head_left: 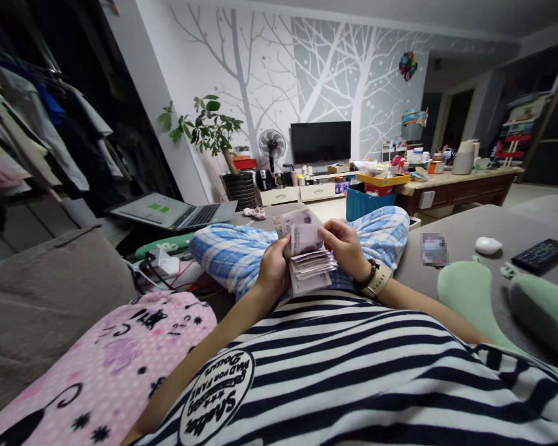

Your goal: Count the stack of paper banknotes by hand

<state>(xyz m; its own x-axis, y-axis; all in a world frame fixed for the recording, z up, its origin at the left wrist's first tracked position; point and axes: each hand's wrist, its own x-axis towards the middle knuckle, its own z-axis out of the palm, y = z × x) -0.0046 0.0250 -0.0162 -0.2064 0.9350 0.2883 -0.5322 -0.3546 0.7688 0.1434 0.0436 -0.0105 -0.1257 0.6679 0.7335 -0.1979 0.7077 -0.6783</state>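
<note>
A stack of banknotes (310, 272) is between my two hands, above my lap in blue plaid trousers. My left hand (275, 265) is closed round the left side of the stack, thumb on top. The lower ends of the notes fan out toward my belly, while the upper notes point away from me. At the right edge of the upper notes my right hand (346, 246) pinches with thumb and forefinger. A watch with a pale strap and a dark bracelet circle my right wrist.
To the left an open laptop (167, 212) stands near cables and a white power strip. A pink patterned cushion (158, 334) lies at my left. On the grey sofa to the right are a white mouse (488, 246), a black remote (540, 255) and a green neck pillow (469, 297).
</note>
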